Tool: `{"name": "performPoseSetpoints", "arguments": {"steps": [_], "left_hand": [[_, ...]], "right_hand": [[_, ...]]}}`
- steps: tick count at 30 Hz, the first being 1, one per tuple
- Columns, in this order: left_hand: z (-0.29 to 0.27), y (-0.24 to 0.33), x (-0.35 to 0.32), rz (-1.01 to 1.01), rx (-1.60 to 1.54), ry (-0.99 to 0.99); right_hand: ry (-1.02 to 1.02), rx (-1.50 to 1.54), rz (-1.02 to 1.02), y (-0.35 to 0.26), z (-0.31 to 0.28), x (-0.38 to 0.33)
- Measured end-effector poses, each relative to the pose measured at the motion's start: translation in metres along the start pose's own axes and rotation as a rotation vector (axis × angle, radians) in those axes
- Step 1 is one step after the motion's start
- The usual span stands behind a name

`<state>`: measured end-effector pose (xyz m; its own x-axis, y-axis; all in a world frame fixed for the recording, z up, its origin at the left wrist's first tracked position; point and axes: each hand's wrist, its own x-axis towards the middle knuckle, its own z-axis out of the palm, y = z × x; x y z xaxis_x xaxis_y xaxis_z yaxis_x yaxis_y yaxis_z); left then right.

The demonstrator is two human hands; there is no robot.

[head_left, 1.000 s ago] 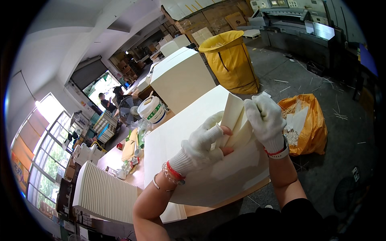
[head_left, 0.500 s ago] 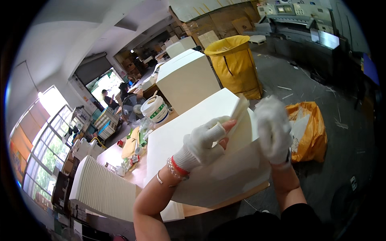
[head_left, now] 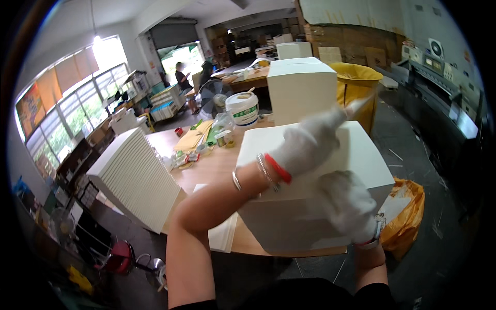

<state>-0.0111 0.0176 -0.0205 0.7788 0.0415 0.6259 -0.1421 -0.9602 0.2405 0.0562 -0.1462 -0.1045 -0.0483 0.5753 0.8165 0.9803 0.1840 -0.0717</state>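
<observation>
In front of me stands a large block of stacked white paper [head_left: 258,150] on a wooden table. My left hand [head_left: 312,144], in a white glove with bare fingertips, is over the top of the block, reaching toward its far right corner. Motion smears its fingers, and a pale streak at their tips is too blurred to name. My right hand [head_left: 349,204], also gloved and blurred, is lower, by the block's near right side. Its fingers look bent, but what they hold, if anything, is hidden.
Left on the table [head_left: 206,170] stands a ridged paper stack [head_left: 137,175]. Behind are a white bucket [head_left: 242,109] and another tall paper block [head_left: 299,93]. A yellow bin bag [head_left: 356,77] and an orange bag [head_left: 405,217] stand right. Two people are far back.
My view has swung, shifting the scene. The lifted sheets at the block's right edge now lie flat. My left hand has reached farther right; the right hand has come down toward the near side.
</observation>
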Motion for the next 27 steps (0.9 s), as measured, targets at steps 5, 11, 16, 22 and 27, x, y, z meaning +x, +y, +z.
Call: {"name": "performPoseSetpoints", "arguments": {"steps": [5,11,16,22,27], "left_hand": [[-0.103,-0.012,-0.012,-0.165,-0.303,0.561],[-0.175,-0.086,-0.071,-0.170,-0.531,1.003],[-0.230,-0.125,-0.104,-0.459,-0.500,1.164],[-0.233,-0.112,-0.140,-0.333,-0.273,1.321],[-0.124,-0.120,-0.194,0.071,0.327,1.131]], "right_hand": [[-0.153,0.096,-0.184,-0.064,0.064,0.037],[0.054,0.163,-0.280,-0.099,0.121,0.049],[0.099,0.144,-0.296,-0.098,0.126,0.047],[0.036,0.498,-0.180,-0.116,0.128,0.049],[0.067,0.867,0.188,-0.162,0.238,0.038]]}}
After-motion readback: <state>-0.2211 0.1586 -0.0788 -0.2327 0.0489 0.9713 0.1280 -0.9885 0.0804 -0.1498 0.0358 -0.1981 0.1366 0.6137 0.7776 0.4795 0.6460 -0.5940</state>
